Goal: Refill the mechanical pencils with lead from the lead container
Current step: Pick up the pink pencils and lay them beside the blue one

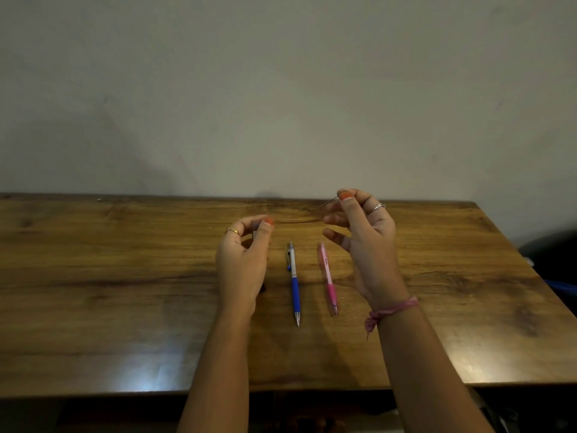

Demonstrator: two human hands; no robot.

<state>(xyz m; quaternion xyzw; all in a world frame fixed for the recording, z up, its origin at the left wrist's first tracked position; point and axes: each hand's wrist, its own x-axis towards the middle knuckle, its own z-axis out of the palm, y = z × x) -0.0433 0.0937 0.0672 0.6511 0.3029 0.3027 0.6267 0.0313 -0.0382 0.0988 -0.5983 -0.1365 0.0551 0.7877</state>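
Two mechanical pencils lie side by side on the wooden table (125,276), tips pointing toward me: a blue and silver pencil (293,282) and a pink pencil (327,278) to its right. My left hand (243,260) is raised left of the blue pencil and grips a small lead container (256,228), mostly hidden by the fingers. My right hand (362,232) is raised above the pink pencil and pinches a thin lead stick (327,202) between thumb and forefinger; the stick points left and down.
A plain wall stands right behind the table's far edge. A dark object (549,248) with something blue sits off the table's right side. The table's near edge runs across the bottom of the view.
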